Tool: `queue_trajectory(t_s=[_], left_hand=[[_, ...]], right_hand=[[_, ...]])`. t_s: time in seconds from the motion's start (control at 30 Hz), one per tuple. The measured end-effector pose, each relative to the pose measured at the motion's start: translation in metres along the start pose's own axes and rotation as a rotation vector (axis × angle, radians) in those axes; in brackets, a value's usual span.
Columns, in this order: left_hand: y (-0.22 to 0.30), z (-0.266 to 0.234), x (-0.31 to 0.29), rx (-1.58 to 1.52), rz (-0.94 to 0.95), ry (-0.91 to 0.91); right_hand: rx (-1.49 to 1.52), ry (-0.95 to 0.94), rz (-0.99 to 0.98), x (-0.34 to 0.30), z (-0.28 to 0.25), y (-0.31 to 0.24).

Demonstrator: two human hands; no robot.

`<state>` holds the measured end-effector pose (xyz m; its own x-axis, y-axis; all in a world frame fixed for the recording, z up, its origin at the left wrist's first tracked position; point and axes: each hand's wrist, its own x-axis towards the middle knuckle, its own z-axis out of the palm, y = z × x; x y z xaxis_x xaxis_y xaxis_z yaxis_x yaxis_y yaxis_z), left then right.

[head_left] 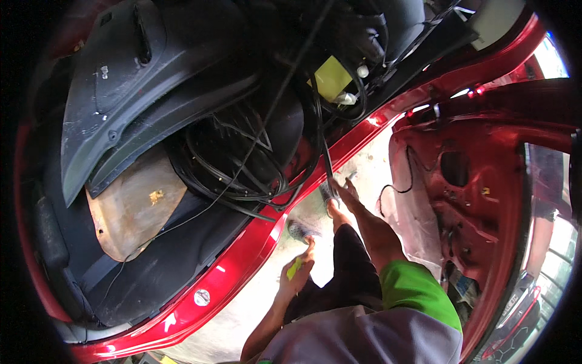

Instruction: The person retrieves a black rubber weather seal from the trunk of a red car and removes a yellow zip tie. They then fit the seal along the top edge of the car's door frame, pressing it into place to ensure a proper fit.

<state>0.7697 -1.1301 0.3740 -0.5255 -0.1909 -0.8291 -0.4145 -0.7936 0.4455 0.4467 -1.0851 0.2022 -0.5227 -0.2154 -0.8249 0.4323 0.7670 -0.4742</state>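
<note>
Beside the red sill, head view: a person stands at a stripped red car's open doorway, looking down along their own body.
Right hand [347,189]: reaches forward and down to the black rubber strip [326,159] that hangs over the red door sill [254,242].
Right fingers [351,183]: partly curled at the strip's lower end; whether they pinch it I cannot tell.
Left hand [297,273]: lower, close to the body, just off the sill.
Left fingers [308,247]: closed around a small yellow object [294,267], too small to identify.
Strip's place: runs up and away from the right fingers, toward the tangle of black cables [242,158] on the car floor.
Beyond the fingers: a black trim panel [139,79], and a rusty brown sheet [136,203] lying left of the cables.
Right of the right fingers: the bare red door [485,200] with loose wiring.
Doing it well, as I judge: grip the strip close to the sill edge and guide it straight, so it does not snag the loose cables.
</note>
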Motion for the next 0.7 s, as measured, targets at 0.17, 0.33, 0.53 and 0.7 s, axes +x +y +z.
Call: queue_trajectory(t_s=[0.17, 0.33, 0.53, 0.7], left_hand=[[-0.009, -0.014, -0.037, 0.565, 0.041, 0.361], [-0.032, -0.032, -0.021, 0.53, -0.004, 0.296], [0.069, 0.03, -0.017, -0.026, -0.304, 0.009], [0.149, 0.076, 0.007, -0.855, 0.225, -0.091]], right_hand=[[0.139, 0.083, -0.179, 0.035, 0.065, -0.045], [-0.068, 0.015, -0.103, 0.041, 0.077, -0.069], [0.615, -0.339, -0.058, -0.077, 0.022, -0.195], [0.696, -0.479, -0.111, -0.154, -0.034, -0.314]])
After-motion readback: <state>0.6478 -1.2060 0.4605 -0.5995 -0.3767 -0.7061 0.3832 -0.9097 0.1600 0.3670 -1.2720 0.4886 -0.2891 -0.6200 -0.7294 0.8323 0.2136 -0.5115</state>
